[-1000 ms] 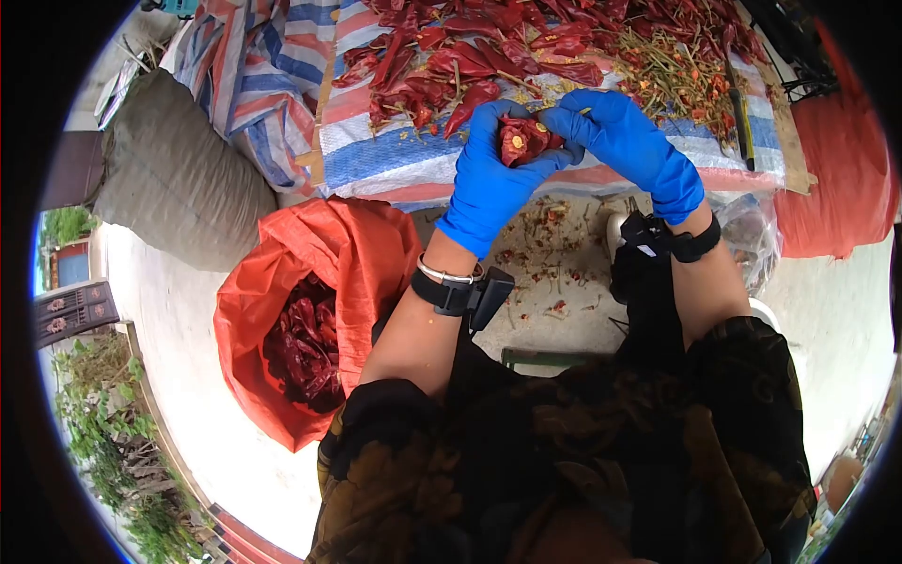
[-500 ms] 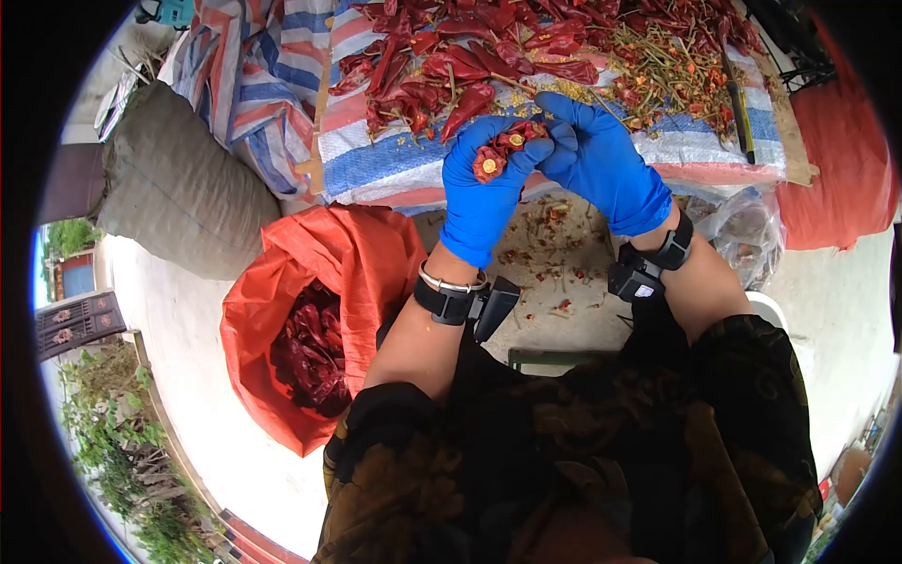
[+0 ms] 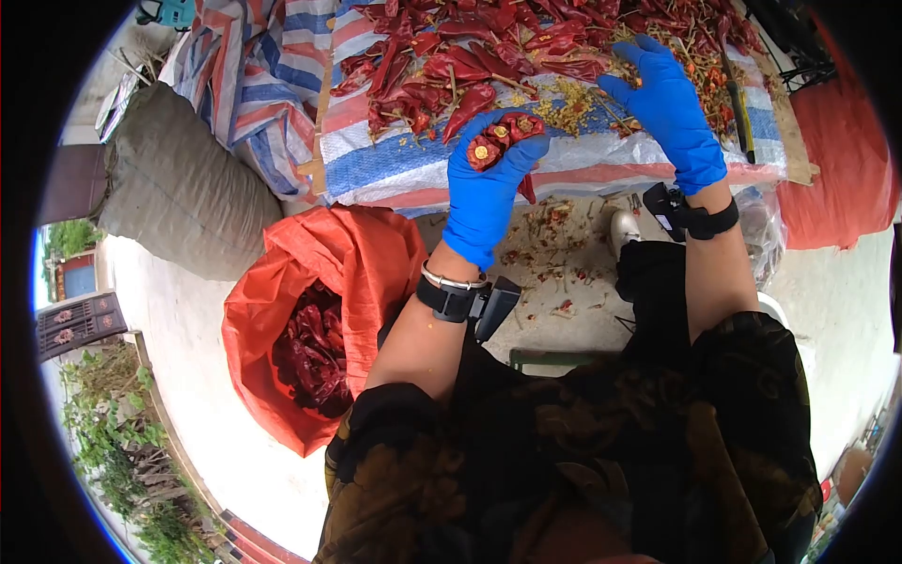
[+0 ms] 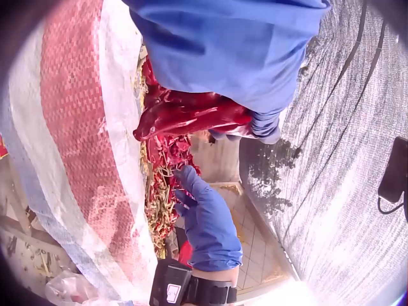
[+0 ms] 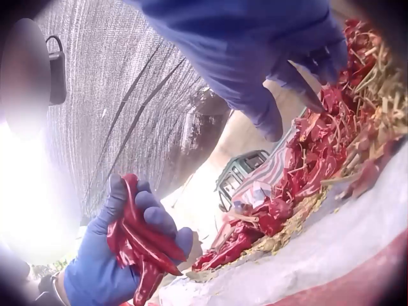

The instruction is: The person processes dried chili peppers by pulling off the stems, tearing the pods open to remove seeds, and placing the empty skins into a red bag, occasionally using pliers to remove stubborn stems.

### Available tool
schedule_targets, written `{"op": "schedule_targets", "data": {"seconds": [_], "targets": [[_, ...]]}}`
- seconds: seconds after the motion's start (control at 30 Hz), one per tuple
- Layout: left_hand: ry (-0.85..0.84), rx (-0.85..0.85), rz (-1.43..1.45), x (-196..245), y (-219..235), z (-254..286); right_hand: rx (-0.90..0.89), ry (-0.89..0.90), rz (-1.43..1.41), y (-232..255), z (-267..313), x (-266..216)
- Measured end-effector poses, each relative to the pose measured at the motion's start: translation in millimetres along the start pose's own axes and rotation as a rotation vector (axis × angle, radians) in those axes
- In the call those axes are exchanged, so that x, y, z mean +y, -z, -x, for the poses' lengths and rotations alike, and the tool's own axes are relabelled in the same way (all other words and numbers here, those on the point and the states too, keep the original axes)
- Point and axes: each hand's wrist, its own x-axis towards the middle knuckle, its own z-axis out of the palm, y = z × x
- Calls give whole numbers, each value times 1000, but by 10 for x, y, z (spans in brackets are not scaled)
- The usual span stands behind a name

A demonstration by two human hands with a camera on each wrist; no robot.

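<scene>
In the head view my left hand (image 3: 484, 205), in a blue glove, grips a small bunch of dried red chili peppers (image 3: 485, 154) near the table's front edge. Their cut ends face up and show pale yellow centres. In the right wrist view the curled fingers wrap round these peppers, whose pointed ends hang below. My right hand (image 3: 675, 120), also blue-gloved, is off to the right with fingers spread and nothing between them. It hovers by the heap of stems (image 5: 366, 95) and loose dried chilies (image 3: 564, 38) on the table.
A striped woven sheet (image 3: 376, 169) covers the table. A tool with a yellow-and-black handle (image 3: 740, 122) lies at the right. An open orange sack (image 3: 376, 254) with red chilies stands at lower left, a full grey-green sack (image 3: 188, 188) behind it. Red sacking (image 3: 836, 179) stands far right.
My right hand has left the chilies beside the left hand, moved right over the stem heap and spread its fingers. The left hand keeps its bunch, now showing more cut ends.
</scene>
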Motion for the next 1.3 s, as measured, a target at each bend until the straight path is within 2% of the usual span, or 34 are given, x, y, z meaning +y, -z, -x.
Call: {"op": "schedule_targets", "data": {"seconds": [0.07, 0.13, 0.17, 0.2, 0.23, 0.27, 0.3, 0.33, 0.37, 0.43, 0.47, 0.63, 0.7, 0.77, 0.87, 0.93, 1.0, 1.07, 1.13, 1.2, 1.27, 1.3], "targets": [[26, -29, 22, 13, 26, -17, -10, -45, 15, 248, -135, 49], [-54, -4, 41, -40, 44, -56, -13, -94, 50, 403, -159, 213], [-24, 47, 1, -46, 37, -51, 84, -136, 138, 427, -116, 411], [20, 17, 69, -18, 43, -64, 183, -175, 231, 466, -63, 642], [33, 27, 111, -53, 74, -86, 154, -255, 299, 483, -12, 898], [46, 41, 149, -109, 113, -108, 166, -256, 331, 504, 92, 1110], [46, 18, 165, -123, 145, -125, 112, -366, 375, 511, 203, 1289], [12, 11, 125, -123, 176, -138, 58, -476, 411, 548, 250, 1365], [-24, 8, 83, -129, 170, -141, 68, -479, 423, 571, 293, 1435], [9, 52, 35, -38, 40, -126, -91, -691, 236, 619, 352, 1429], [41, 112, -19, -4, -5, -120, -86, -693, 238, 623, 356, 1426], [7, 43, -42, -125, 61, -170, -83, -678, 163, 536, 425, 1595], [8, 71, 59, -106, 20, -176, -65, -675, 145, 511, 443, 1690], [11, 58, 86, -56, -28, -167, -155, -709, 253, 495, 428, 1720], [-2, 39, 120, -67, -17, -188, -92, -747, 231, 563, 365, 1578], [-20, 56, 112, -65, 34, -195, 84, -602, 17, 649, 337, 1516], [44, 67, 73, -77, 47, -206, 92, -579, 6, 798, 241, 1336], [-34, 133, -42, -76, 43, -218, 230, -524, -229, 949, 102, 1036], [-103, 136, -74, -33, 5, -206, 308, -525, -193, 1092, -19, 709], [-66, 144, -30, -12, 63, -209, 66, -916, -546, 1251, -121, 322], [-29, 131, 19, 5, 80, -201, -141, -668, -926, 1004, 3, 462], [-55, 113, -5, 17, 79, -203, -120, -631, -1085, 1007, 53, 118]]}}
